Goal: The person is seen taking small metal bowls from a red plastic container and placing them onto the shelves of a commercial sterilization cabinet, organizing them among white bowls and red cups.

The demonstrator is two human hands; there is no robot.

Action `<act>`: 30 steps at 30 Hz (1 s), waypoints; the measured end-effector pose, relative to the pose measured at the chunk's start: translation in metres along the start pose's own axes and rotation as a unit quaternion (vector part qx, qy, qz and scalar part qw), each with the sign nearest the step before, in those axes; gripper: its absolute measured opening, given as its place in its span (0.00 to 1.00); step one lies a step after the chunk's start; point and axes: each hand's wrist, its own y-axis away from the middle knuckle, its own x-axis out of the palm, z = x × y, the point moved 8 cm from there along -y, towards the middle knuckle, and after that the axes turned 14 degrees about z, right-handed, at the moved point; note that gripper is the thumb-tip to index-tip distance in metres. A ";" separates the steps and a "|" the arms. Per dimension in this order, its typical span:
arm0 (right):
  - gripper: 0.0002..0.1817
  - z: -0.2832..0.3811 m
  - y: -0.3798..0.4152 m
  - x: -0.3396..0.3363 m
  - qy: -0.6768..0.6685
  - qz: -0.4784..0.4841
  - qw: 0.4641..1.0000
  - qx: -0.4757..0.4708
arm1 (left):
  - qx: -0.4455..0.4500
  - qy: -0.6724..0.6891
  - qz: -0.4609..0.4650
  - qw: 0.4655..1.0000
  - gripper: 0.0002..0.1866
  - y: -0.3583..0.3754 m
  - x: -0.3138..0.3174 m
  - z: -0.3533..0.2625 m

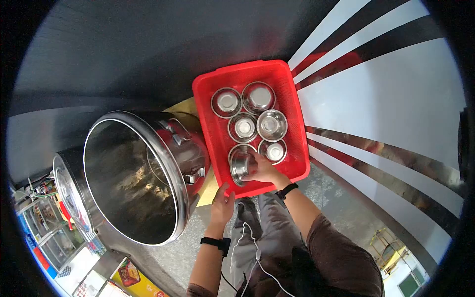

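A red plastic basket [302, 133] holds several small stainless steel bowls, among them a bowl [228, 102] at the back left and another bowl [259, 98] beside it. My right hand [265, 170] grips a tilted steel bowl [240, 167] at the front left of the basket, over the rim of another. Close to that hand lies a bowl [275, 151] with its base up. Just outside the front edge, my left hand [222, 205] is empty, its thumb and fingers apart.
Left of the basket stands a large steel barrel [180, 171] with an open mouth and side latches. Beyond it is a second round metal vessel [74, 193]. A dark wall [148, 49] rises behind, and a striped white panel [376, 94] borders the right.
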 end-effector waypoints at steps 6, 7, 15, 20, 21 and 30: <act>0.55 -0.018 0.001 0.010 -0.103 0.167 0.980 0.017 | -0.021 0.047 0.054 0.997 0.07 -0.017 0.025 -0.006; 0.54 -0.020 0.002 0.013 -0.125 0.188 0.974 0.034 | -0.023 0.058 0.049 0.997 0.07 -0.017 0.026 -0.008; 0.31 -0.069 -0.037 -0.022 -0.139 -0.110 0.984 -0.006 | -0.042 0.042 0.007 0.998 0.11 -0.019 0.002 -0.010; 0.21 -0.058 -0.026 -0.086 0.292 -0.360 0.878 0.118 | -0.074 0.029 0.026 0.997 0.10 -0.006 0.002 0.018; 0.20 -0.068 -0.038 -0.088 0.341 -0.310 0.877 0.138 | -0.069 0.025 0.029 0.997 0.10 -0.002 0.003 0.019; 0.13 -0.088 -0.068 -0.097 0.521 -0.100 0.833 0.154 | -0.106 0.009 0.042 0.993 0.09 0.021 0.006 0.018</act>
